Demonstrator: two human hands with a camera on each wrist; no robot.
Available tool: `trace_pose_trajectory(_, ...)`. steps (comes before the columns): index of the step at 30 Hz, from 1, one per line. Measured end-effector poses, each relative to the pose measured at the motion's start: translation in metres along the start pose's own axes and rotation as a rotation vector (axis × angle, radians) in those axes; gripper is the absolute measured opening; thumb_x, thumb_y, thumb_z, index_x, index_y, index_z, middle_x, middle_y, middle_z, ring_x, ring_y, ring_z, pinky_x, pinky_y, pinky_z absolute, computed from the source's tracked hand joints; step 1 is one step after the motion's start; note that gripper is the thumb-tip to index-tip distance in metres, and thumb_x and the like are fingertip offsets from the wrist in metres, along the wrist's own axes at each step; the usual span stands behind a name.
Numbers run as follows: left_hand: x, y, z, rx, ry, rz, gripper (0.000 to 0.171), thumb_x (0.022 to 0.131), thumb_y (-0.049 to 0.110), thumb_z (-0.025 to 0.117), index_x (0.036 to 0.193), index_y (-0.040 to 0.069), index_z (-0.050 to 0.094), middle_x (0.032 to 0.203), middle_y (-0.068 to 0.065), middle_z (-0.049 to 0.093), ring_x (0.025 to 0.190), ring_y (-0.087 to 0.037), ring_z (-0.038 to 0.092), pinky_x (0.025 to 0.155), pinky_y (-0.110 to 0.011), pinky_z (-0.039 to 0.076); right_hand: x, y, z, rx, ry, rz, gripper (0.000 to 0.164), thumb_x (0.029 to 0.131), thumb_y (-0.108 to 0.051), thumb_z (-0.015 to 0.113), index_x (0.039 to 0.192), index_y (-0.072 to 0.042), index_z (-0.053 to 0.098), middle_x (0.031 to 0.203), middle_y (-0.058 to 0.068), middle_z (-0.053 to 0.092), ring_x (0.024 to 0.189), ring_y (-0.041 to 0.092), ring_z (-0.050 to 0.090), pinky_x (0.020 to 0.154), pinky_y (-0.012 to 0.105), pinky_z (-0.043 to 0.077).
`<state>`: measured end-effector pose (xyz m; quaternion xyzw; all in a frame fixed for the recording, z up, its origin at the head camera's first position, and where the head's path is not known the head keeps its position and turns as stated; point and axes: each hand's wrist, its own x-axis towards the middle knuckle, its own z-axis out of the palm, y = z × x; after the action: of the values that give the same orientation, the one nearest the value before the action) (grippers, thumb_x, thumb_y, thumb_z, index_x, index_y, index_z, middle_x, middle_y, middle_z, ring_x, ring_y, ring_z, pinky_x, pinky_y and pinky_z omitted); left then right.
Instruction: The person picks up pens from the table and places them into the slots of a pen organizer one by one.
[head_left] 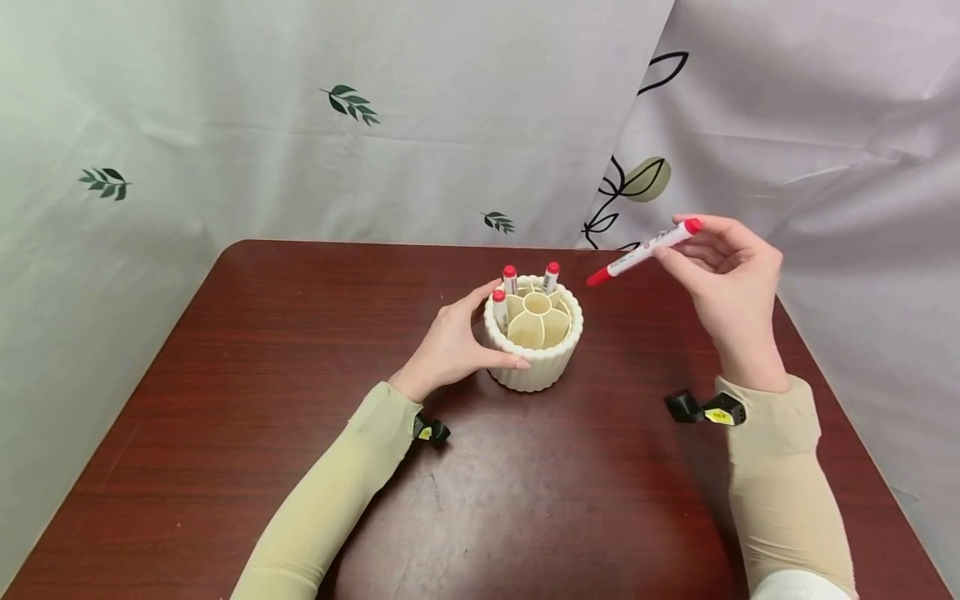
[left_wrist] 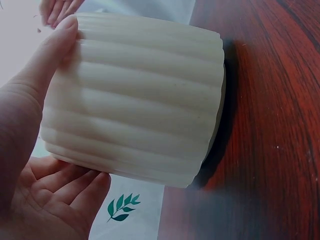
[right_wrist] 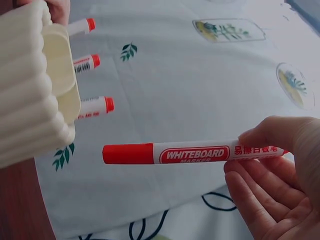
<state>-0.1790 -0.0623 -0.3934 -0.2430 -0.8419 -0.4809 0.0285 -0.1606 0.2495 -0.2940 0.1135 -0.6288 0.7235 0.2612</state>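
A cream, ribbed pen holder [head_left: 534,367] with petal-shaped compartments stands on the table. My left hand [head_left: 453,342] grips its left side, thumb across the front and fingers behind, as the left wrist view of the ribbed wall [left_wrist: 135,95] also shows. Three red-ended whiteboard markers stand in the holder: one at the left [head_left: 500,310], one at the back left [head_left: 511,282] and one at the back right [head_left: 551,278]. Up to the right, my right hand [head_left: 731,271] pinches another whiteboard marker [right_wrist: 195,153] near one end. Its red cap points down toward the holder, apart from it.
The dark red wooden table [head_left: 225,400] ends at a pale hanging cloth [head_left: 420,167] with leaf prints behind and to the right. Small black cameras are strapped on the left wrist [head_left: 432,430] and right wrist [head_left: 708,408].
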Motion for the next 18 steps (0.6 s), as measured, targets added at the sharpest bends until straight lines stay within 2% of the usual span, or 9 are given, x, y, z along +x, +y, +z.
trace_pose_trajectory(18, 0.000, -0.001, 0.000, -0.010, -0.007, -0.002, 0.117, 0.059, 0.051, 0.098, 0.156, 0.016, 0.043, 0.146, 0.009, 0.054, 0.128, 0.000, 0.051, 0.106, -0.030, 0.042, -0.010, 0.005, 0.019, -0.074, -0.194, 0.008, 0.037, 0.077, 0.018, 0.079, 0.112, 0.010, 0.071, 0.102, 0.013, 0.074, 0.084, 0.021, 0.071, 0.078, 0.027, 0.058)
